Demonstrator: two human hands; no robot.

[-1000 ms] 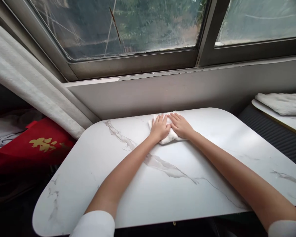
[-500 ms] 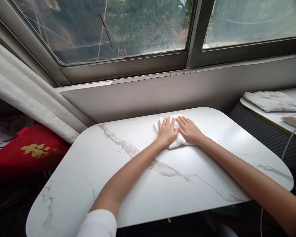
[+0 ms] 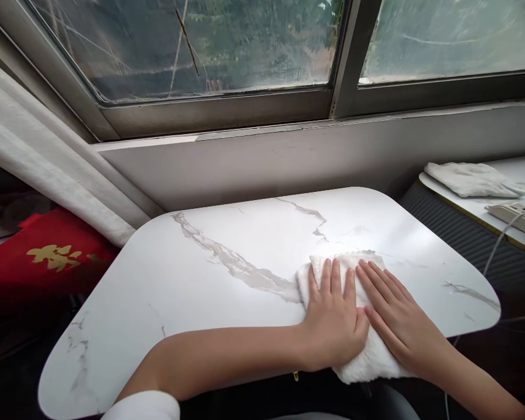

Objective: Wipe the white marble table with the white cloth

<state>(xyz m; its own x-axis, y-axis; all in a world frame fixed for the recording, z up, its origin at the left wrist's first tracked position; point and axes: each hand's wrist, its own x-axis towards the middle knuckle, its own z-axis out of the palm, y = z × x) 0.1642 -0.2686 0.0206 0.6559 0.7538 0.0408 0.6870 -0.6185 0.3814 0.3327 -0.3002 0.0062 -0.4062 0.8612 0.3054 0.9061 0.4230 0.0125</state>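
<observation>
A folded white cloth (image 3: 376,356) lies on the white marble-patterned tabletop (image 3: 201,291), its near end hanging over the front edge. My left hand (image 3: 335,324) presses flat on the cloth, fingers stretched forward and slightly apart. Beside it, my right hand (image 3: 402,318) rests flat on the cloth's right half, fingers extended and angled to the left. The two hands nearly touch at the thumbs. Neither hand grips the cloth; it sits under both palms.
A window with a metal frame (image 3: 227,114) runs behind the table. At left are a pale curtain (image 3: 48,151) and a red bag (image 3: 48,256) with gold marking. On a second table at right lie another white cloth (image 3: 472,179) and a power strip (image 3: 511,213) with a cord.
Both hands and the cloth have slid from the table's far side toward me and slightly right, reaching the front edge. The view has shifted a little.
</observation>
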